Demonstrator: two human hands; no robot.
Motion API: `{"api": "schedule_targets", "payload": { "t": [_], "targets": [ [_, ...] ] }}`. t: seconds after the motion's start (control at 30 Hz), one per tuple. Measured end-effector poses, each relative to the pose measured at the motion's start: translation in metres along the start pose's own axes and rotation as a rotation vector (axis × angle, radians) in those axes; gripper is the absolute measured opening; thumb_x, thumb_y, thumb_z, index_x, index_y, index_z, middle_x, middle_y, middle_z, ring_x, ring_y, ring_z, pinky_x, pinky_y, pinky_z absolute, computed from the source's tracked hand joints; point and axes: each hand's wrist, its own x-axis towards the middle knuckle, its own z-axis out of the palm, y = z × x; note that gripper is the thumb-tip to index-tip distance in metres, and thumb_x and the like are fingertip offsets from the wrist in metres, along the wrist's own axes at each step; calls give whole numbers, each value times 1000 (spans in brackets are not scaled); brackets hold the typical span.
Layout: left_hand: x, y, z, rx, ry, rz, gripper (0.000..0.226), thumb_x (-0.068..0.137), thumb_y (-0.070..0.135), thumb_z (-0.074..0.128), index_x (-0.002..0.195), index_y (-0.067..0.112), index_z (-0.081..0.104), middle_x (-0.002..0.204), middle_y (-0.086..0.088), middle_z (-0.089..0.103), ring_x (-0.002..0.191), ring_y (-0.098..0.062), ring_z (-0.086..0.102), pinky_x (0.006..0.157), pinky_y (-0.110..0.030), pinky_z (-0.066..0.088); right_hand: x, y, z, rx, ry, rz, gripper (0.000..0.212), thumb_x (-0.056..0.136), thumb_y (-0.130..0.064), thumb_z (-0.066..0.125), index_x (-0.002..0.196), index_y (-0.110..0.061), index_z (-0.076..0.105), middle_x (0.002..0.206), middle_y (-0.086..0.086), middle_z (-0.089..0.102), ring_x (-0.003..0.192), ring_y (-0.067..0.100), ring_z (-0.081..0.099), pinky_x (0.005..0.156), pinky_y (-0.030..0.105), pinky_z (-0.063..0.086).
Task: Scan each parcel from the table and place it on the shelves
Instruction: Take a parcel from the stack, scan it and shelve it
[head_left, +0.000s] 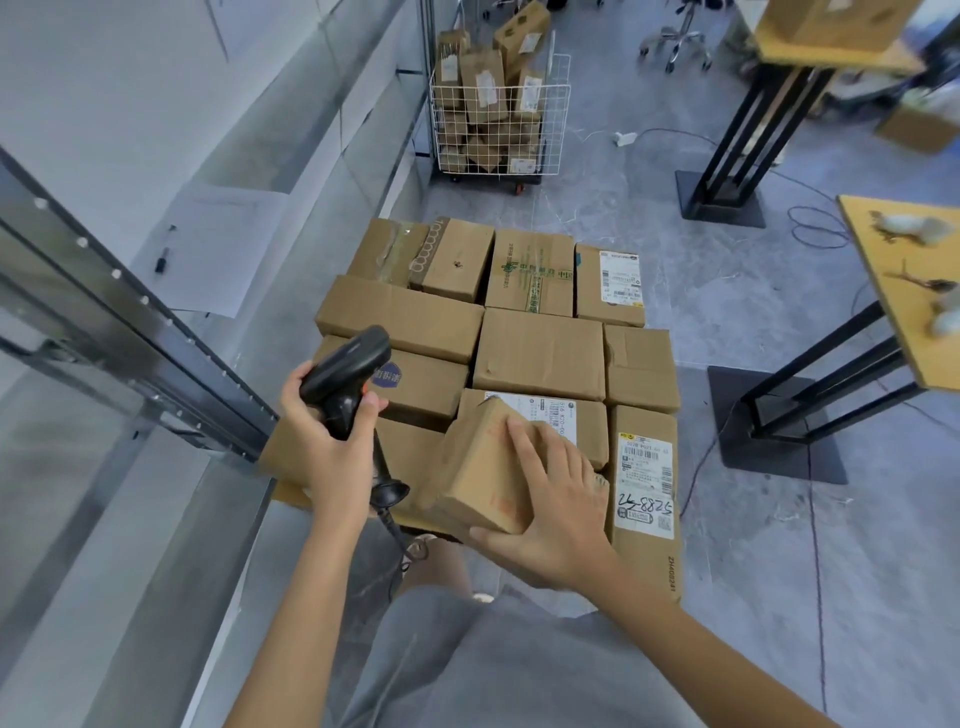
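While right hand (550, 512) grips parcel (480, 478) (tilted), cart (498, 130) holds boxes.

There was one camera only, worn on the person's head. It looked forward and steeply down, close over the packed boxes (519, 358) and both forearms. Its wide lens bent the shelf frame (130, 332) at the left and reached out to the wire cart (498, 114) across the floor.
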Motion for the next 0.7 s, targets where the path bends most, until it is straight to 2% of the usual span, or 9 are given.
{"api": "schedule_targets", "payload": {
  "t": [0.07,0.13,0.23,0.3,0.37,0.43,0.53,0.63,0.7],
  "targets": [
    [-1,4,3,-47,12,1,56,97,3,65,133,36,39,131,5,54,94,-13,75,89,-28,58,9,-7,-14,86,40,47,119,58,-89,46,153,-48,-12,160,-4,12,146,22,15,119,45,15],
    [0,9,6,-110,42,-15,57,97,3,66,127,46,41,125,10,56,91,-5,74,81,-25,60,21,-14,-29,195,89,89,121,57,-88,50,154,-49,-10,161,-5,12,147,19,12,120,47,17],
    [6,16,6,-225,55,-94,58,97,8,66,123,54,42,125,6,60,99,-21,75,89,-42,61,39,-24,-51,349,162,112,121,61,-78,66,156,-48,-3,162,-9,12,147,16,14,118,50,22],
    [12,23,7,-254,59,-109,57,96,12,69,124,54,44,124,9,63,105,-20,73,92,-50,59,51,-31,-65,468,194,133,120,63,-72,72,156,-48,0,161,-9,17,147,18,20,118,53,26],
    [20,31,12,-329,18,-112,53,96,12,69,124,50,45,111,13,72,96,-15,75,83,-42,63,63,-39,-78,596,227,165,120,60,-71,72,156,-48,4,158,-7,22,145,19,26,116,56,31],
    [27,40,20,-412,-41,-159,50,95,11,68,121,50,48,105,7,75,89,-17,77,75,-37,63,74,-45,-87,725,266,184,122,56,-71,72,157,-46,9,158,-6,25,146,20,28,117,56,31],
    [35,51,33,-470,-112,-222,49,90,18,73,114,57,55,121,-9,68,95,-21,75,74,-41,62,88,-57,-94,959,261,193,124,52,-69,77,157,-42,17,157,-6,34,142,22,38,113,56,39],
    [38,58,43,-471,-161,-205,50,88,23,75,112,62,55,106,5,75,95,-15,74,74,-36,60,94,-66,-90,1147,284,193,111,59,-62,80,154,-40,26,148,-8,47,133,18,51,108,50,47],
    [38,61,47,-470,-184,-187,51,91,22,73,119,59,52,101,10,77,97,-15,74,76,-37,61,96,-65,-86,1190,318,156,86,73,-54,79,148,-38,38,136,-15,59,122,7,60,100,36,54]
  ]
}}
